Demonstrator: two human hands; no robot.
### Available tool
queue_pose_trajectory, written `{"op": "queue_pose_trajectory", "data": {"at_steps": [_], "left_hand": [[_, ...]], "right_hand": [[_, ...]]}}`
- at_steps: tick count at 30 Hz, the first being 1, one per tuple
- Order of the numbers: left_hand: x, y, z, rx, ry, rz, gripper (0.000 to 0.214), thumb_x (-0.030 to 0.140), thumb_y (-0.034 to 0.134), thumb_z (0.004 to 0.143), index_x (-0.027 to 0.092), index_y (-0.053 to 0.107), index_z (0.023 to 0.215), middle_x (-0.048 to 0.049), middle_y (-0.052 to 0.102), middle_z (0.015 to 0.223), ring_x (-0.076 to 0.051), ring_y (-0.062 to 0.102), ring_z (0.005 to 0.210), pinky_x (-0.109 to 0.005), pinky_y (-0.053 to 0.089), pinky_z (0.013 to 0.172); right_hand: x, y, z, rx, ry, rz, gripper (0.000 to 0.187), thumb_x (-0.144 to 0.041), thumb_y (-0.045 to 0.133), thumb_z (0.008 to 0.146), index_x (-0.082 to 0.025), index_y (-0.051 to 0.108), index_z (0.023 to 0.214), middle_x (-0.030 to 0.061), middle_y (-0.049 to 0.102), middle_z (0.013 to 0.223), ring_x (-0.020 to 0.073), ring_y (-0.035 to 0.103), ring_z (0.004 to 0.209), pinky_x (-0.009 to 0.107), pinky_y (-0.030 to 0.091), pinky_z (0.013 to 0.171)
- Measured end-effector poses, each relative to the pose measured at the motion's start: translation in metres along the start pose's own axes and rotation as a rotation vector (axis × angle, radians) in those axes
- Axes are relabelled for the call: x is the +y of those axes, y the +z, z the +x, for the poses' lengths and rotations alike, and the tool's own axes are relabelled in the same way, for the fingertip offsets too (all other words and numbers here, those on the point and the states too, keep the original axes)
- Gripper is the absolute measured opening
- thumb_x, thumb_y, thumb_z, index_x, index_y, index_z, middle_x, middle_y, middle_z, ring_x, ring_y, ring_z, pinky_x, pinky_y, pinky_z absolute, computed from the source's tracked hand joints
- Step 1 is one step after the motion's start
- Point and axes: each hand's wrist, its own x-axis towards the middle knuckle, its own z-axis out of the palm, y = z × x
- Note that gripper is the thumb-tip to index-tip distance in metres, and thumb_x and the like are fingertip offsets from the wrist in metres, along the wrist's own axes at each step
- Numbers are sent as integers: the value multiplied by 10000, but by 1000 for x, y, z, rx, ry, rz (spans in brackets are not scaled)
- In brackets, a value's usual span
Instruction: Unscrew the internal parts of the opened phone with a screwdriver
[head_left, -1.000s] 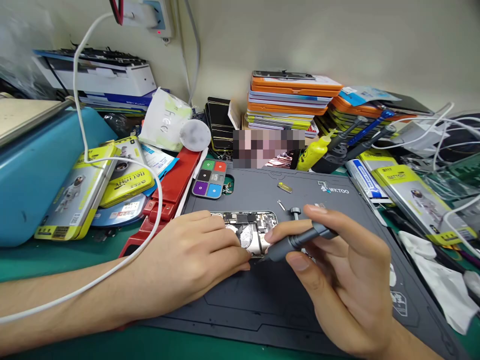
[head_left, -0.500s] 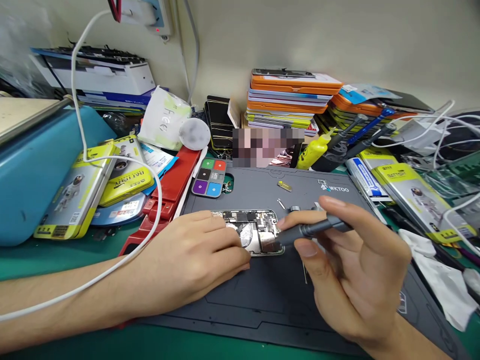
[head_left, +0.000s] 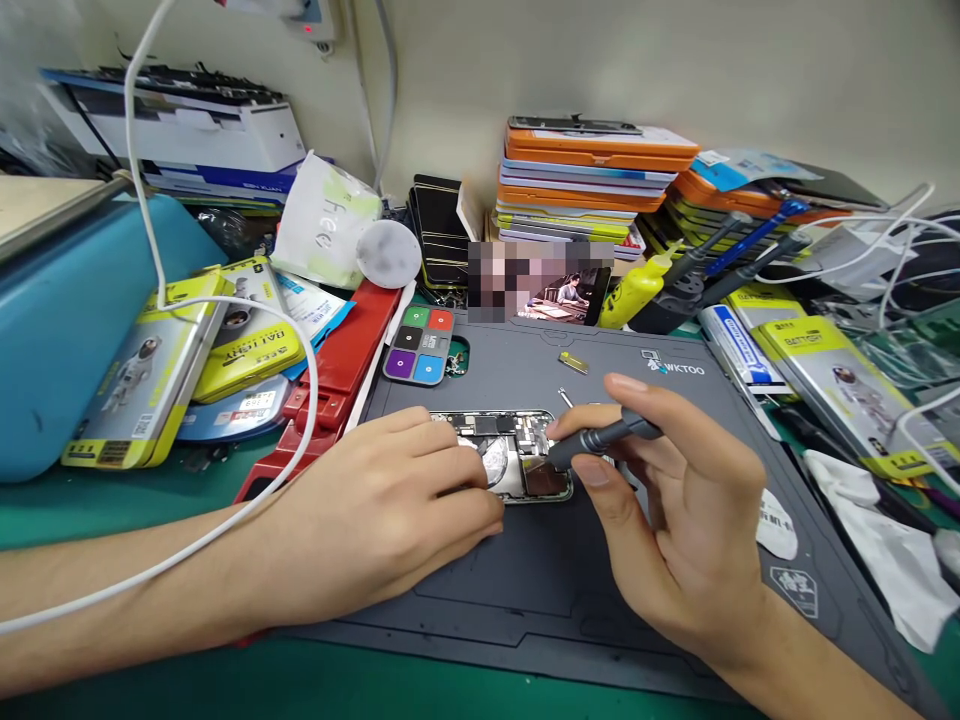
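The opened smartphone with exposed metal-and-black internals (head_left: 501,457) lies flat on the dark-grey printed work mat (head_left: 480,620), directly before the person. The left hand (head_left: 405,505) is closed over its left end, bracing it; fingertip contact is partly hidden. The right hand (head_left: 679,510) grips a slim dark-grey cylindrical screwdriver (head_left: 606,436) between thumb and fingers, its tip pointed at the phone's right half; whether the tip touches cannot be told. In this inspector's judgement, sound practice calls for firm bracing without flexing the frame, the tip squarely seated, light pressure, and clearance from neighbouring connectors. Containers: the rounded cut-out (head_left: 457,357) beside the five-coloured square-marked pad (head_left: 418,345) holds small metallic pieces, too small to identify. The black tool holder (head_left: 660,312) carries grey-handled tools (head_left: 709,248) and a blue-shafted tool (head_left: 757,236); the bright-yellow squeeze bottle (head_left: 636,288) leans beside it, contents unseen.
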Motion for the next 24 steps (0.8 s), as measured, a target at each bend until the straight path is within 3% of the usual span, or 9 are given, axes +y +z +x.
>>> {"op": "queue_pose_trajectory", "data": {"at_steps": [17, 24], "left_hand": [[0, 1, 0, -14, -2, -19, 289, 211, 560, 1148, 156, 809, 1013, -33, 782, 935, -225, 691, 875, -396, 458, 796], [1, 0, -1, -14, 2, -9, 290, 217, 552, 1154, 165, 798, 1011, -36, 783, 938, -221, 685, 879, -400, 461, 799]], "right_hand": [[1, 2, 0, -19, -6, 0, 744, 4, 651, 980, -333, 498, 1625, 127, 699, 1515, 273, 810, 1146, 393, 741, 793], [0, -1, 2, -56, -37, -38, 786, -7, 638, 994, -350, 425, 1669, 105, 694, 1523, 255, 803, 1128, 393, 728, 814]]}}
